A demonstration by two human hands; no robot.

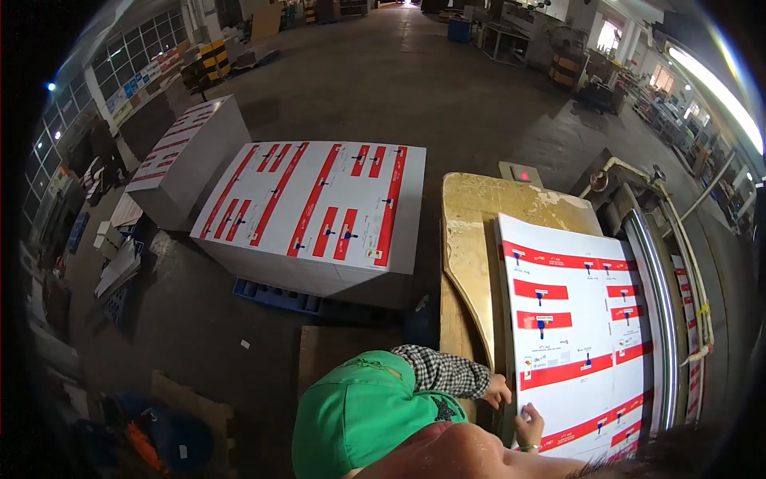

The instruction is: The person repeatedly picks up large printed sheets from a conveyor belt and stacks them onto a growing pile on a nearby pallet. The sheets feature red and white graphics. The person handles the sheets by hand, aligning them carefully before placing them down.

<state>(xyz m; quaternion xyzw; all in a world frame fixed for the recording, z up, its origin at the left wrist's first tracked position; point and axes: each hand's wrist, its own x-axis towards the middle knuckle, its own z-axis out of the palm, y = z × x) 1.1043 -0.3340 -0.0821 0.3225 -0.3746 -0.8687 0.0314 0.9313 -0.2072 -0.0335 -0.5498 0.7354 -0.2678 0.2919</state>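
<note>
A large white printed sheet [570, 343] with red bands lies on the worktable at the right, its far side by a long shiny roller [654, 319]. My left hand [499, 391], in a black-and-white checked sleeve, is at the sheet's near left edge. Its fingers are loosely bent and nothing shows in them. Just below it my right hand [528, 427], with a band at the wrist, lies over the same edge of the sheet. Its thumb and fingers are apart, with the fingertips bent. Whether either hand presses on the sheet I cannot tell.
A tall stack of similar printed sheets [311, 199] stands on a blue pallet [279, 297] to the left, with another stack [187, 152] behind it. The worn wooden tabletop [479, 215] extends beyond the sheet. Pipes [694, 255] run along the machine's right side.
</note>
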